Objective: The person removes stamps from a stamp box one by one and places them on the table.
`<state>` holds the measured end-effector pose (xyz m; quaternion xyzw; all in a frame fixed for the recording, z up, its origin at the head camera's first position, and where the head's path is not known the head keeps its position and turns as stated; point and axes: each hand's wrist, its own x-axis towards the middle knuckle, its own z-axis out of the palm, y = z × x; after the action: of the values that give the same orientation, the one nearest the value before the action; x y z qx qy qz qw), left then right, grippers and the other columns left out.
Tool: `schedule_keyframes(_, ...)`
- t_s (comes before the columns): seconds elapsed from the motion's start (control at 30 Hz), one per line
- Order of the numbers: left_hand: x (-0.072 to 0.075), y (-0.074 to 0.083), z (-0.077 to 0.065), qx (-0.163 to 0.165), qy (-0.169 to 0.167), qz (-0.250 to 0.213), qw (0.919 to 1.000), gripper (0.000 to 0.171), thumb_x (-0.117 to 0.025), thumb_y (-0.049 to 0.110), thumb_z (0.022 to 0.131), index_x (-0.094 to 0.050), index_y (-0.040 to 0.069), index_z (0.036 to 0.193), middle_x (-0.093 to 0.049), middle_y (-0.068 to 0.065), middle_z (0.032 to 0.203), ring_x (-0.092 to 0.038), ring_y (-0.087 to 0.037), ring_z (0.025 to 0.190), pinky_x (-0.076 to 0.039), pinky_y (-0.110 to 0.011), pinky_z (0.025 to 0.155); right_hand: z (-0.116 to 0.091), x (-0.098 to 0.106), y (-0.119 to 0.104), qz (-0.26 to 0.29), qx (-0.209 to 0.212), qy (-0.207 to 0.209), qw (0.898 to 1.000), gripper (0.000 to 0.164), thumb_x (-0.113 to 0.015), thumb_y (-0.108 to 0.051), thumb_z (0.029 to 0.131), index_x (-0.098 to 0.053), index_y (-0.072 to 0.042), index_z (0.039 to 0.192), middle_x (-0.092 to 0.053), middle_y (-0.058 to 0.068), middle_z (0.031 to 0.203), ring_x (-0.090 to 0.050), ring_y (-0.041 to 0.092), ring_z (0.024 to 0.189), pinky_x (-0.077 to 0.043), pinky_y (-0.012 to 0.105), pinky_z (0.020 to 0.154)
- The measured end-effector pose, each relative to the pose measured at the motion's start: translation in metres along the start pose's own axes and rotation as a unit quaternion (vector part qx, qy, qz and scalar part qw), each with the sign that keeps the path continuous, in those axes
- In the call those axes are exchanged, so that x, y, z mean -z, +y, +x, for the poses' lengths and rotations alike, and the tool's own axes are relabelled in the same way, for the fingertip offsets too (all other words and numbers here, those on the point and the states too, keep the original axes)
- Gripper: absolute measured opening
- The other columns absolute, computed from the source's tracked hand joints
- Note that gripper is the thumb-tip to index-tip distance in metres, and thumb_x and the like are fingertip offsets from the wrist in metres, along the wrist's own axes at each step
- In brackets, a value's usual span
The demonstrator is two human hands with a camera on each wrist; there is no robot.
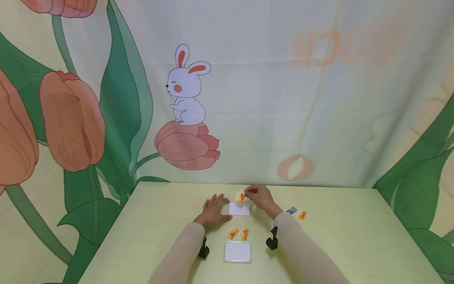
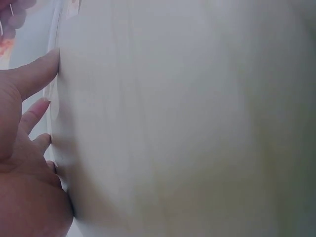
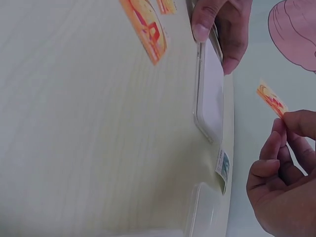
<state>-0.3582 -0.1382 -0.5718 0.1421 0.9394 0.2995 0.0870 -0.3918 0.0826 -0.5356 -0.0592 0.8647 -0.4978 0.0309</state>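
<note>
In the head view my left hand [image 1: 213,212] lies at the left side of a flat white rectangular case [image 1: 239,209] on the table. Its thumb and index finger hold the case at opposite edges, as the right wrist view also shows, where the case [image 3: 212,89] has a clear rim. Just beyond the case, my right hand [image 1: 263,198] pinches a small orange-and-yellow picture card [image 1: 241,196] between thumb and fingertips. That card [image 3: 271,98] is held up off the table, tilted. The left wrist view catches the left hand's fingers [image 2: 39,74] against the case edge.
Two orange cards [image 1: 232,233] lie nearer me, in front of a second white case [image 1: 237,252]. To the right of the right forearm lie a bluish card [image 1: 293,210] and an orange card [image 1: 302,214]. A printed curtain [image 1: 248,98] hangs behind the table.
</note>
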Motion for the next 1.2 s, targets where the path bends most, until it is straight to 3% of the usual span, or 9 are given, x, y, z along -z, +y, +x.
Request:
schedule_keyframes(0.43, -0.0017, 0.0028, 0.0002, -0.001, -0.007, -0.009, 0.9999, 0.051, -0.072, 0.036, 0.089, -0.05, 0.019, 0.131, -0.023, -0.014, 0.162, -0.009, -0.038, 0.152, -0.002, -0.059, 0.121, 0.006, 0.0032, 0.0069, 0.02, -0.058, 0.022, 0.998, 0.015, -0.065, -0.018, 0.093, -0.072, -0.009, 0.101, -0.071, 0.008, 0.099, -0.067, 0.018, 0.085, -0.054, 0.029, 0.071)
schedule_keyframes(0.87, -0.0031, 0.0022, -0.0001, 0.013, -0.007, -0.006, 0.9999, 0.051, -0.072, 0.037, 0.088, -0.05, 0.021, 0.131, -0.023, -0.013, 0.163, -0.009, -0.036, 0.153, -0.001, -0.057, 0.122, 0.0099, -0.0032, 0.0087, 0.007, -0.063, 0.018, 0.998, 0.017, -0.065, -0.016, 0.093, -0.072, -0.006, 0.105, -0.071, 0.008, 0.097, -0.063, 0.016, 0.081, -0.047, 0.024, 0.063)
schedule_keyframes(1.2, -0.0006, -0.0006, -0.0008, 0.006, -0.002, 0.0, 1.0, 0.051, -0.071, 0.037, 0.089, -0.049, 0.02, 0.133, -0.022, -0.013, 0.163, -0.009, -0.036, 0.153, -0.002, -0.058, 0.122, 0.0074, 0.0031, 0.0069, 0.011, -0.054, 0.006, 0.998, 0.022, -0.061, -0.015, 0.093, -0.07, -0.002, 0.109, -0.071, 0.015, 0.101, -0.065, 0.024, 0.088, -0.048, 0.025, 0.068)
